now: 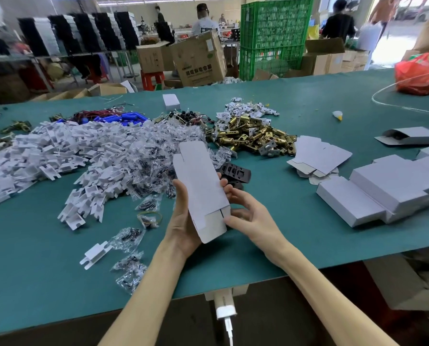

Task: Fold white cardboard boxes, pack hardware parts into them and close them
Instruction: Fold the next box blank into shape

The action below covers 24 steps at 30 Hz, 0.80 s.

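white cardboard box (201, 186) upright between left hand (183, 221) and right hand (248, 216)

- Big brown carton (198, 61), just left of the green crate stack (273, 33): I see one row of bold dark Chinese characters on the front face. There's a smaller printed line above it. Both are too blurred for me to read.
- Same carton, upper right of that face: small green logo and a pale sticker, illegible.
- Smaller brown carton (150, 58), further left of the crates: small dark marks, can't tell what.
- Paper tags (243, 108) among the brass parts (253, 136), on the table in front of the crates: dark print, too small.
- Nothing here I can actually read out.
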Each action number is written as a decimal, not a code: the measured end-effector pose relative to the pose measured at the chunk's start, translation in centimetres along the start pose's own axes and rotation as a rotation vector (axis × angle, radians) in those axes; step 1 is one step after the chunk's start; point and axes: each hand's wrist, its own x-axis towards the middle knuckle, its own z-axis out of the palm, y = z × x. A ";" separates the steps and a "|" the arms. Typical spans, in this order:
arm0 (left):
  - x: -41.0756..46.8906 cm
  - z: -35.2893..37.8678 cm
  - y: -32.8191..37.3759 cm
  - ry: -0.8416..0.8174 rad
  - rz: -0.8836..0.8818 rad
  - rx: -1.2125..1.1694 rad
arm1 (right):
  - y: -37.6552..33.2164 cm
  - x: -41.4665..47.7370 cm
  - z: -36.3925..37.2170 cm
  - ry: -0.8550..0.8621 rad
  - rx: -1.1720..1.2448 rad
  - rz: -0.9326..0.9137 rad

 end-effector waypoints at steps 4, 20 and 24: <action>-0.6 0.2 0.0 -0.128 -0.013 0.019 | -0.1 0.1 -0.1 -0.027 0.031 0.011; -0.9 0.3 -0.5 -0.375 -0.096 0.119 | 0.0 -0.2 -0.2 -0.043 0.004 0.016; -0.8 0.4 -0.7 -0.342 -0.083 0.074 | -0.2 -0.2 -0.1 -0.041 0.005 0.043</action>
